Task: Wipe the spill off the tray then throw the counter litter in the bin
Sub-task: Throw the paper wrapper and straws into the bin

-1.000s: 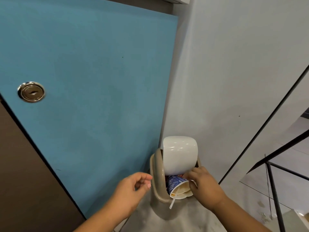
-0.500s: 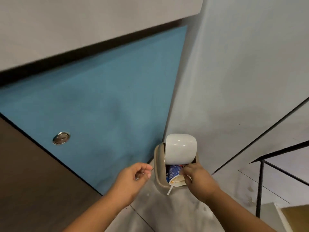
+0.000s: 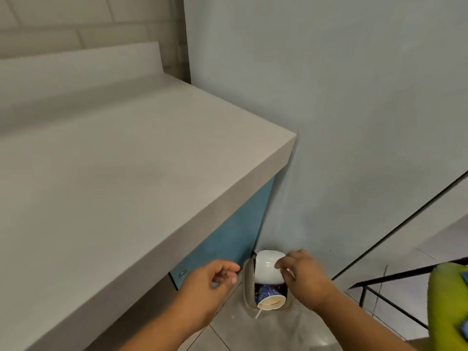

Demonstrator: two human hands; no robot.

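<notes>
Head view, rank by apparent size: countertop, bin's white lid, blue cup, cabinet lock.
1. countertop, by far the largest, though also nearest the camera.
2. white lid.
3. blue cup, partly hidden inside the bin, so slightly unsure against the lid.
4. cabinet lock, the smallest.

The bin (image 3: 249, 285) stands on the floor (image 3: 253, 334), with the wall (image 3: 354, 122) behind it and the counter (image 3: 126, 173) to its left, higher up. A cup (image 3: 269, 298) lies in the bin under its lid (image 3: 267, 267). The left hand (image 3: 210, 282) is left of the bin, and the right hand (image 3: 302, 277) is to the right, touching the lid.
</notes>
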